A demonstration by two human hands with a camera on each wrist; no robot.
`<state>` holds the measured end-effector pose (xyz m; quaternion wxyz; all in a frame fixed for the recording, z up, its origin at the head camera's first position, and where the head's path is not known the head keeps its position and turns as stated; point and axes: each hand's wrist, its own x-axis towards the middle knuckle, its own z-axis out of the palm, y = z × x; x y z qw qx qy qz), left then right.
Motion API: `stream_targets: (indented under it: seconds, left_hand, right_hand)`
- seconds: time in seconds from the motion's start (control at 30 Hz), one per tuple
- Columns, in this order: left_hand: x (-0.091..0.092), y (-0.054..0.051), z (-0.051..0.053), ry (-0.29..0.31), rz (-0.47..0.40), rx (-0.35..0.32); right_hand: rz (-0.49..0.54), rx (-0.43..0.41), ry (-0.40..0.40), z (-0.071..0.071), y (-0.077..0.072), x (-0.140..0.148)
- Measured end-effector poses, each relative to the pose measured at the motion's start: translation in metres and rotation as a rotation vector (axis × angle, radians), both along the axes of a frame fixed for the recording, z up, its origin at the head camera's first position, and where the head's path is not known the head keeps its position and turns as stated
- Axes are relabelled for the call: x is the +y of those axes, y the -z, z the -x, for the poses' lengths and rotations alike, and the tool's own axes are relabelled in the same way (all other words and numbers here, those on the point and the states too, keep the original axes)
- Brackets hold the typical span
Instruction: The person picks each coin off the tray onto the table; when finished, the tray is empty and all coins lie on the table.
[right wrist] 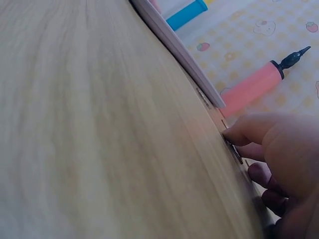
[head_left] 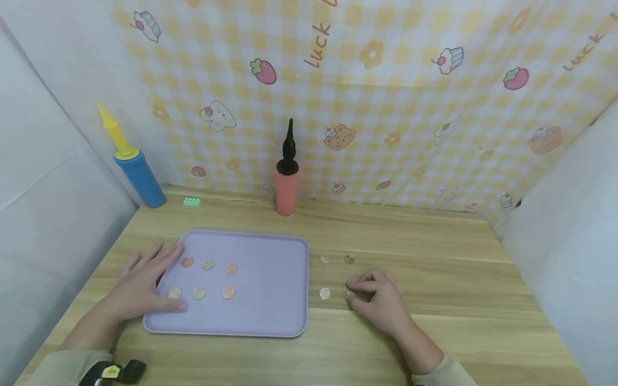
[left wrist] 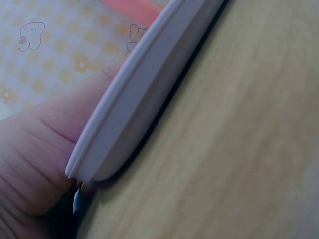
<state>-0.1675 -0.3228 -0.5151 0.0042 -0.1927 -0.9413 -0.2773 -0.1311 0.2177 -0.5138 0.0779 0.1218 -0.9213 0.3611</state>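
A lilac tray [head_left: 270, 284] lies on the wooden table, with several copper and silver coins laid in two rows inside it. Over the tray's left rim rests my left hand [head_left: 145, 284], fingers spread and thumb reaching onto the tray floor. To the right of the tray, my right hand [head_left: 379, 300] pinches a silver coin [right wrist: 234, 152] at the tabletop, fingertips partly covering it. Another silver coin [head_left: 324, 293] lies just left of that hand. Two copper coins, one on the left [head_left: 324, 259] and one on the right [head_left: 350, 259], lie farther back.
Near the back edge of the table [head_left: 410, 225] stand a pink pump [head_left: 286, 193] with a black nozzle and a blue pump [head_left: 142, 179] with a yellow nozzle. A mint-green toy brick [head_left: 191, 202] sits between them. A checked cloth [head_left: 386, 107] hangs behind.
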Motion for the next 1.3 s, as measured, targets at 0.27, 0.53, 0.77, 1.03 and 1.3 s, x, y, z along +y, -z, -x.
stream_targets:
  seconds: [0.27, 0.53, 0.77, 1.03, 1.3]
  left_hand:
    - [-0.005, 0.001, 0.0, -0.008, -0.002, -0.001]
    - [-0.005, 0.004, -0.002, -0.018, 0.001, -0.02]
    - [-0.004, 0.005, -0.003, -0.017, 0.004, -0.005]
    - [-0.004, 0.003, -0.001, -0.008, 0.002, 0.009]
    - [0.0, 0.003, 0.002, -0.006, 0.007, 0.006]
  right_hand:
    - [0.039, 0.073, 0.017, 0.007, 0.008, -0.004]
    - [0.029, 0.32, 0.03, 0.013, 0.015, -0.012]
    - [-0.029, 0.597, -0.082, 0.017, 0.014, -0.03]
    - [-0.059, 0.588, -0.189, 0.013, 0.01, -0.066]
    - [-0.079, 0.637, -0.273, 0.014, 0.01, -0.106]
